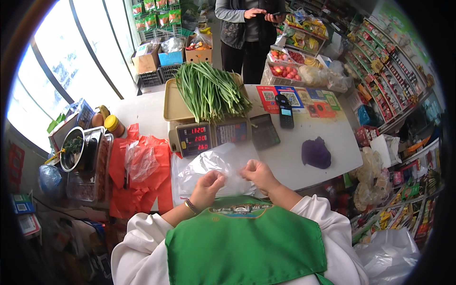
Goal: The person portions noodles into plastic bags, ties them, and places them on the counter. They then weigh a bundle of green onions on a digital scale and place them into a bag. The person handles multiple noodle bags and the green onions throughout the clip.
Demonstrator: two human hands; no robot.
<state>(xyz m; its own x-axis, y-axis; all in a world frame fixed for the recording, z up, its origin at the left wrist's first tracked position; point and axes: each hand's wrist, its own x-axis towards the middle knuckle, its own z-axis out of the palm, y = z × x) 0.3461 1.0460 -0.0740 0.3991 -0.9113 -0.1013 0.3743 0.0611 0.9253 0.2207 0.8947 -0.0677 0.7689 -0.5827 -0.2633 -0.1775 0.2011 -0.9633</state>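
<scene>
Between my two hands stretches a clear plastic bag (231, 174). My left hand (207, 185) pinches one side of it between thumb and fingers. On the other side my right hand (262, 176) pinches it the same way. Below and behind lies a stack of clear plastic bags (199, 167) on the counter. Just past my hands stands an electronic price scale (194, 139) with a lit red display. A large bunch of green garlic chives or similar long leaves (213, 92) rests on the scale's tray (174, 103), overhanging its front edge.
Red plastic bags (142, 178) lie to the left, beside trays of food (89, 167) and a yellow-lidded jar (114, 125). To the right are a calculator (264, 131), a handheld payment terminal (285, 112) and a purple cloth (316, 152). Across the counter (335, 142) stands a person (249, 32) holding a phone.
</scene>
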